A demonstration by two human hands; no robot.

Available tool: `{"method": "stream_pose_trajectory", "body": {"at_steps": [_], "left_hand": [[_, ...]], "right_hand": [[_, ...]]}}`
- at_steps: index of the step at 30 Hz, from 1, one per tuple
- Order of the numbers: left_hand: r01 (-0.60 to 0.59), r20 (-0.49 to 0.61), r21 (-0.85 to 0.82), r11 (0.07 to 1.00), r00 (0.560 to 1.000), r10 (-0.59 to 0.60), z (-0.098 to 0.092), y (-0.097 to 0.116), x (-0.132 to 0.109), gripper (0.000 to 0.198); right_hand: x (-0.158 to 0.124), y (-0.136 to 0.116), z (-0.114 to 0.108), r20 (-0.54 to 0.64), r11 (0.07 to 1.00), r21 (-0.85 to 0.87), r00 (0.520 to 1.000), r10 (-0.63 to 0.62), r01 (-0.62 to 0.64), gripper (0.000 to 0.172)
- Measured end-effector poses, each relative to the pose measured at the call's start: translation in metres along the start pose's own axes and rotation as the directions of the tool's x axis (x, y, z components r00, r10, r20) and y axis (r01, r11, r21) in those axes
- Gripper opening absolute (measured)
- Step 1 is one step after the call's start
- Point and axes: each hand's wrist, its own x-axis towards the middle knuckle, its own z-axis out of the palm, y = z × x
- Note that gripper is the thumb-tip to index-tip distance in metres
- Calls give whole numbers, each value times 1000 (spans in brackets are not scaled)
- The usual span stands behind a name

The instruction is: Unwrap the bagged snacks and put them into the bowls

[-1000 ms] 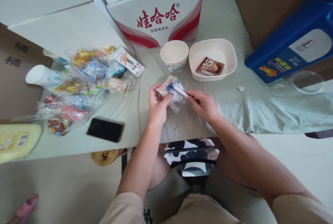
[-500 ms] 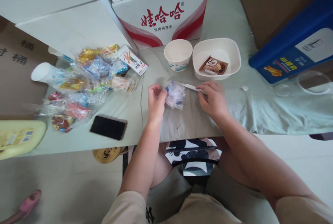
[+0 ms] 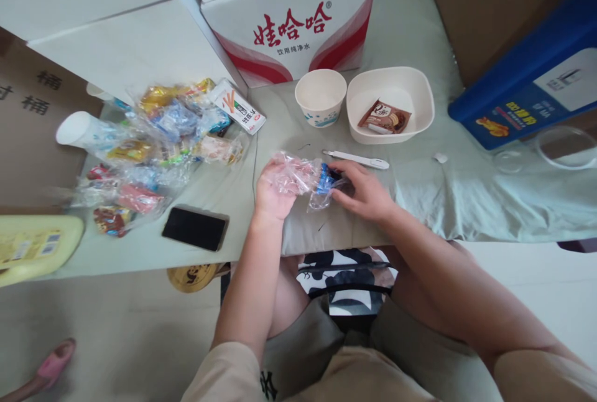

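My left hand (image 3: 274,198) is closed on a crumpled clear plastic bag (image 3: 298,175), which covers the palm and fingers. At the bag's right end, a small blue packet (image 3: 323,179) shows through or beside the film; I cannot tell which. My right hand (image 3: 364,193) has its thumb and fingers around the blue packet's right side. Just beyond that hand, a slim white utility knife (image 3: 358,159) lies on the cloth, touched by neither hand.
A paper cup (image 3: 321,100) and a white bowl (image 3: 420,106) holding a brown snack packet (image 3: 383,118) stand behind. Wrapped snacks (image 3: 172,128) are heaped left, near a phone (image 3: 194,228). A blue container (image 3: 527,78) stands right; a printed white carton (image 3: 289,35) is at the back.
My right hand has let go of the utility knife, leaving it on the cloth, and moved left to the packet. The bag now lies across my left hand, its blue part turned right.
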Motion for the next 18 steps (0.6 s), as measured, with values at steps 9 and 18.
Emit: {"method": "stream_pose_trajectory", "body": {"at_steps": [9,18], "left_hand": [[28,-124,-174,984,991,-50,-1,4,5,20],[84,-105,-187,979,989,-105,0,6,3,15]], "right_hand": [[0,5,-2,-30,994,-11,994,109,-109,34],[2,-5,-9,131,971,0,963,236,-238,19]]}}
